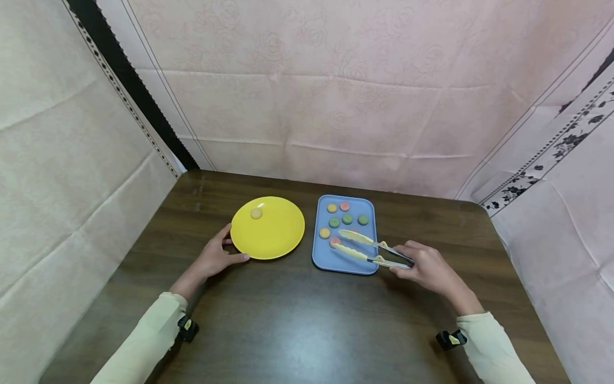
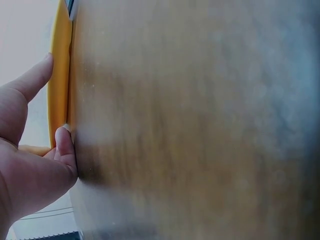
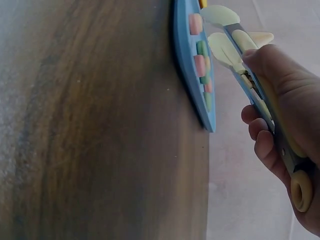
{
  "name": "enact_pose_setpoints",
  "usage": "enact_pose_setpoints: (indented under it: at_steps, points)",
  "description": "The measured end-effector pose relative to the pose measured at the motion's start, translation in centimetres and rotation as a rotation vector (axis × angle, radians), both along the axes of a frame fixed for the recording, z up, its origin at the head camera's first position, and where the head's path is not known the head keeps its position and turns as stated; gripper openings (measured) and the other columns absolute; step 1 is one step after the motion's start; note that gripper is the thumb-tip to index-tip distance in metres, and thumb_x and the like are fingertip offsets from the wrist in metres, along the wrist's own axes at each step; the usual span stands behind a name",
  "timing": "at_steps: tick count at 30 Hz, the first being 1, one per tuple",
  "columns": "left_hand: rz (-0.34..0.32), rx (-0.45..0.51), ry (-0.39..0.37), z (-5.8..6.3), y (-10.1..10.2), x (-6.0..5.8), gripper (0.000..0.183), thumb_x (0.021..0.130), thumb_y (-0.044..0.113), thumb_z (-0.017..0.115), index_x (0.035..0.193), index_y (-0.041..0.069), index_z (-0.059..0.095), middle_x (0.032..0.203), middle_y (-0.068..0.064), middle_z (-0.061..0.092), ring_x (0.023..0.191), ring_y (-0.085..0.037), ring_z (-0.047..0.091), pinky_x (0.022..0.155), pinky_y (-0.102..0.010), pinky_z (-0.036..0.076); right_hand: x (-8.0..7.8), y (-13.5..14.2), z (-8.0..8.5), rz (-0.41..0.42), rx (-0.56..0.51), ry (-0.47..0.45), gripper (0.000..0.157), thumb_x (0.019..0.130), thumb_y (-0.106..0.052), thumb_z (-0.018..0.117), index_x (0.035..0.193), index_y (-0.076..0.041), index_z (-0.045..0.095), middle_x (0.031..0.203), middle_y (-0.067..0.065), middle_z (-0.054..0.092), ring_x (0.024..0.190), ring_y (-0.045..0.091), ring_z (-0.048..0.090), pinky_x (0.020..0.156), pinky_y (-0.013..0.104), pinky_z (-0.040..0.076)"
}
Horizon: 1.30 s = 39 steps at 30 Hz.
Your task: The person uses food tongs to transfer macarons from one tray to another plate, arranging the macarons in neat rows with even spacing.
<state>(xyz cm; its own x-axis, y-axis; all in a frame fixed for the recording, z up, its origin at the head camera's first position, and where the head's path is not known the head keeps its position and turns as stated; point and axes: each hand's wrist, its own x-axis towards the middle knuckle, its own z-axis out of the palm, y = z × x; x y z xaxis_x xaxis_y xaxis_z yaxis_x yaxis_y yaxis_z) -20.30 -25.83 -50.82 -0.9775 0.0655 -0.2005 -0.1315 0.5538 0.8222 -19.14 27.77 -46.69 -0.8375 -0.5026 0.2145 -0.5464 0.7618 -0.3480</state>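
At the near left rim of a round yellow plate (image 1: 273, 234), my left hand (image 1: 216, 257) holds the edge between spread thumb and fingers; the left wrist view shows the thumb (image 2: 37, 77) against the rim. One pale yellow macaron (image 1: 256, 213) lies towards the plate's far left. My right hand (image 1: 427, 268) grips tongs (image 1: 354, 252) with cream tips, their arms spread apart. Those tips hang over a blue tray (image 1: 345, 265) of several small macarons, near a pink macaron (image 1: 334, 241). In the right wrist view nothing sits between the tong tips (image 3: 222, 47).
Plate and tray stand side by side on a dark wooden table (image 1: 288, 320), with a narrow gap between them. Pale patterned cloth (image 1: 307, 117) hangs behind the table and along both sides. Each wrist carries a small black camera (image 1: 188, 328).
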Motion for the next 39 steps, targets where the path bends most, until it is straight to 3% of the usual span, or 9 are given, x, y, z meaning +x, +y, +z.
enact_pose_setpoints:
  at_steps: [14, 24, 34, 39]
  points:
    - [-0.004, 0.006, -0.001, -0.3, -0.1, 0.0, 0.116, 0.084, 0.032, 0.087, 0.164, 0.003, 0.008, 0.155, -0.027, 0.035, 0.133, -0.04, 0.044, 0.104, -0.053, 0.046, -0.3, -0.5, -1.1, -0.009, -0.024, -0.06, 0.042, 0.088, -0.027, 0.083, 0.121, -0.003, 0.073, 0.091, 0.003, 0.064, 0.068, 0.008, 0.048, 0.056, 0.023, 0.042]
    - [-0.003, 0.01, 0.007, -0.2, -0.1, 0.0, 0.115, 0.084, 0.032, 0.086, 0.164, 0.003, 0.009, 0.151, -0.026, 0.039, 0.131, -0.039, 0.047, 0.101, -0.05, 0.047, -0.4, -0.8, -1.1, -0.011, -0.022, -0.09, 0.042, 0.089, -0.03, 0.081, 0.121, -0.003, 0.074, 0.09, 0.0, 0.062, 0.068, 0.008, 0.049, 0.055, 0.023, 0.043]
    - [-0.009, 0.013, 0.019, -0.3, -0.1, -0.1, 0.114, 0.085, 0.03, 0.086, 0.164, 0.004, 0.009, 0.15, -0.026, 0.04, 0.13, -0.038, 0.047, 0.102, -0.051, 0.047, -0.3, -0.8, -1.2, -0.018, -0.005, -0.093, 0.042, 0.09, -0.03, 0.081, 0.122, -0.004, 0.074, 0.089, 0.0, 0.061, 0.069, 0.008, 0.05, 0.056, 0.023, 0.043]
    - [-0.014, 0.009, 0.03, -0.2, -0.1, 0.0, 0.113, 0.085, 0.029, 0.086, 0.164, 0.003, 0.01, 0.152, -0.025, 0.039, 0.131, -0.038, 0.046, 0.102, -0.051, 0.046, -0.4, -0.6, -1.1, -0.004, -0.003, -0.053, 0.042, 0.09, -0.031, 0.08, 0.121, -0.004, 0.074, 0.089, 0.0, 0.061, 0.068, 0.007, 0.048, 0.056, 0.023, 0.042]
